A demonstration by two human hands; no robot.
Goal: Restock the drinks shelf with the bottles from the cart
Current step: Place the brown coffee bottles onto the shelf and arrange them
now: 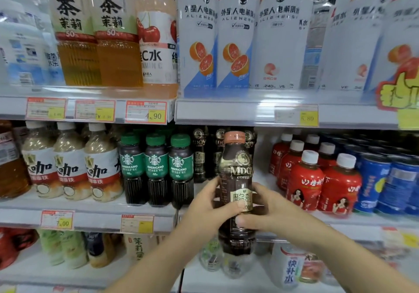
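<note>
Both hands clasp one dark coffee bottle [237, 175], as I see it from my remote seat: the left hand [207, 204] curls round its left side with the thumb laid across the foot of the pale label, and the right hand [267, 212] curls round the right side, thumb pressed on the front just below that label. The bottle stands upright in the air, in front of the middle shelf [90, 206], and its brownish-pink cap [234, 137] reaches nearly to the shelf rail above. Just behind it, set back on the middle shelf, I make out more dark coffee bottles [199, 154] of the same brand. To their left stand three green-capped Americano bottles [156, 168] at the shelf front, then white-capped latte bottles [68, 166]. To the right are red bottles [306, 179] with white caps, and blue cans [374, 179] beyond them. Yellow price tags [308, 118] sit along the rails. On the upper shelf [226, 109], farther back, I see tall white electrolyte bottles [199, 36], a cherry vitamin bottle [156, 43] and amber tea bottles [95, 32].
</note>
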